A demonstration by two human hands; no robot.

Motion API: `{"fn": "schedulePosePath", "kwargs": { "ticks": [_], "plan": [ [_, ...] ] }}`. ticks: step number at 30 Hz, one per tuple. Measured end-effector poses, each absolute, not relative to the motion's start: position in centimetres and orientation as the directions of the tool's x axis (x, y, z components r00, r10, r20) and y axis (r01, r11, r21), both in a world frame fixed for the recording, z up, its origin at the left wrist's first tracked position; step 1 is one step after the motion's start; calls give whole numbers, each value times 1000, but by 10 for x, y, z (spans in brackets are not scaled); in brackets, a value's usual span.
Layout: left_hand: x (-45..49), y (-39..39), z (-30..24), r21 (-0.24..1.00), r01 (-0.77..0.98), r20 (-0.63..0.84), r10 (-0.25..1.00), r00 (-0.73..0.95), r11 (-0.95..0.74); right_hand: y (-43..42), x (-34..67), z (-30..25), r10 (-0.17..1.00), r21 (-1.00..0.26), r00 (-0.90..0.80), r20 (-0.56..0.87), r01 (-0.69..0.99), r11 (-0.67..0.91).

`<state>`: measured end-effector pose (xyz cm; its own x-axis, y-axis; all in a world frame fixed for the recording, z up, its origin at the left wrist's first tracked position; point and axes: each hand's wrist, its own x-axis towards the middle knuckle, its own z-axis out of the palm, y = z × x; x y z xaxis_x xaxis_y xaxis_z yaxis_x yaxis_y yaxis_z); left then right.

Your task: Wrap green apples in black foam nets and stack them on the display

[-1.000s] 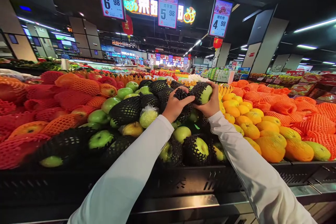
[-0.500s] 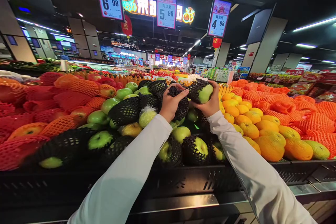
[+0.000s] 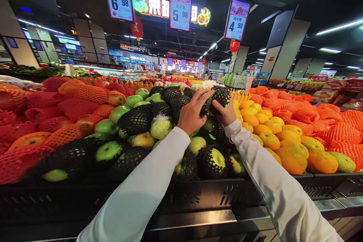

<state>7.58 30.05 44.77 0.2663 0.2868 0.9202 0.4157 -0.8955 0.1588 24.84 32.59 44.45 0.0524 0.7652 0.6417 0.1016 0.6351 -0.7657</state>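
Green apple in black net is sitting in the right hand, up above the middle of the apple pile. Right fingers are closing around it, thumb pressing on the near side, the others mostly hidden behind. Left hand is reaching over from the left, fingers half extended, fingertips overlapping the apple's left side; can't tell if it's gripping anything, since dark netting is showing just behind it. Below, more netted apples and loose green apples are lying in the pile, plus a plastic-wrapped one. Oranges are filling the next section right, red-netted fruit the left. Black crate edge is running along the front. Price screens are hanging overhead.
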Motion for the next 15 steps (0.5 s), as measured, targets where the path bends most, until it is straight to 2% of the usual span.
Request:
{"fn": "schedulePosePath", "kwargs": {
  "ticks": [3, 7, 13, 15],
  "plan": [
    [76, 298, 448, 157, 475, 857, 358, 369, -866, 324, 246, 444, 771, -774, 67, 633, 50, 631],
    [76, 300, 449, 221, 494, 834, 426, 351, -841, 325, 247, 445, 682, -678, 15, 731, 126, 724],
    [78, 302, 446, 222, 441, 856, 390, 339, -870, 318, 247, 452, 665, -660, 8, 747, 136, 739],
    [77, 302, 446, 212, 449, 897, 356, 263, -868, 314, 248, 456, 674, -668, 37, 738, 185, 721]
  ]
}}
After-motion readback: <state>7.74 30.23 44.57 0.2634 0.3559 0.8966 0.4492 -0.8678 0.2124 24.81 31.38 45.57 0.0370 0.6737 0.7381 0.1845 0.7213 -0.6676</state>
